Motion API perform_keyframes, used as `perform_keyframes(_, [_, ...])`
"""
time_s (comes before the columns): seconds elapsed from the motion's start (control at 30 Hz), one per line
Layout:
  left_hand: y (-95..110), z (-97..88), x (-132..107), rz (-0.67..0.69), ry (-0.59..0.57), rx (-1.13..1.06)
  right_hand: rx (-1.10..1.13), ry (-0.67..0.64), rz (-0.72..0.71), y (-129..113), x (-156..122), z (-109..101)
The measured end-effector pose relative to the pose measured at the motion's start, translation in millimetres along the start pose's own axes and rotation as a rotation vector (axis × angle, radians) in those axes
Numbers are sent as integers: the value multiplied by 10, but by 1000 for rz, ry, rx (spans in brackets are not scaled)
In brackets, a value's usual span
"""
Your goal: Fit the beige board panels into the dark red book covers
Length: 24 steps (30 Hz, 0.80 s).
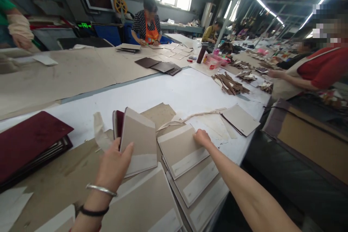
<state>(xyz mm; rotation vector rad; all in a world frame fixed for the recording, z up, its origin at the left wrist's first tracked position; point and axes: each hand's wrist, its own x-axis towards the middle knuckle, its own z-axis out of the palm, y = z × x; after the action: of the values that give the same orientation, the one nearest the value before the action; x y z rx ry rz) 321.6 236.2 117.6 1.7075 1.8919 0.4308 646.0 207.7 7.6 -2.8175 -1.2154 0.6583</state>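
Observation:
My left hand (116, 156), with a silver bangle and a dark band at the wrist, grips a small bundle of flat panels between thumb and fingers. The beige-faced panel (140, 141) in it is tilted up on edge, and a maroon panel (118, 119) shows behind. To the right, my right hand (202, 138) has its fingers closed at the right edge of the top beige panel (179, 148); its fingertips are partly hidden. That panel overlaps several similar ones (198, 185) fanned toward me. More beige panels (144, 203) lie below my left hand.
A maroon stack (35, 141) lies at the left. Another beige panel stack (240, 119) is near the table's right edge. Brown strips (231, 83) and dark panels (163, 66) lie farther back. Co-workers stand across the table (148, 25) and at the right (312, 65).

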Motion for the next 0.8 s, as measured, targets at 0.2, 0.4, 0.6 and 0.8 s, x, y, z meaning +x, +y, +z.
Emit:
perform_keyframes(0.2, [430,151,-53,138,-95,231,48,-58,-162,-106,65,-284])
perform_keyframes(0.4, [949,389,-195,223,-157,420,305,-186,-386,-359,-149,-674])
perform_keyframes(0.6, [1149,523,-387,198,-158,407,613,-488,-697,-845,-520,-875])
perform_keyframes(0.8, [1227,460,-444,90,-216,403,531,-584,-920,-715,-657,-860])
